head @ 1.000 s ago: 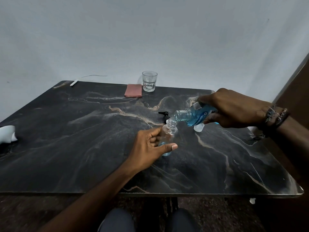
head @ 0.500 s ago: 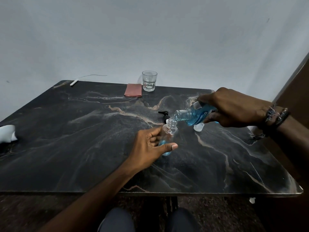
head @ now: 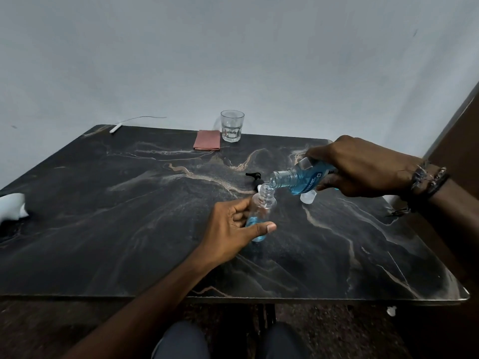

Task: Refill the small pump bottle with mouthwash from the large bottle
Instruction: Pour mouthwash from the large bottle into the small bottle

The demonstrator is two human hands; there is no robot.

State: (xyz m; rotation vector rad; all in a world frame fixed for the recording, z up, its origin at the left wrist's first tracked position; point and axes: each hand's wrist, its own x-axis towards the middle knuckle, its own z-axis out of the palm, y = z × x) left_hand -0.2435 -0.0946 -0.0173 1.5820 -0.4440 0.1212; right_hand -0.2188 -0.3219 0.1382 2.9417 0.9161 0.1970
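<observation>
My left hand [head: 230,229] grips the small pump bottle [head: 261,211], which stands upright on the dark marbled desk [head: 129,216] with a little blue mouthwash at its bottom. My right hand [head: 363,169] holds the large bottle [head: 298,178] tipped leftward, its open mouth right at the small bottle's neck. The black pump head [head: 255,177] lies just beyond them, and a clear cap [head: 308,196] sits under the large bottle. A glass [head: 232,125] and a pink cloth [head: 207,143] sit at the far edge.
</observation>
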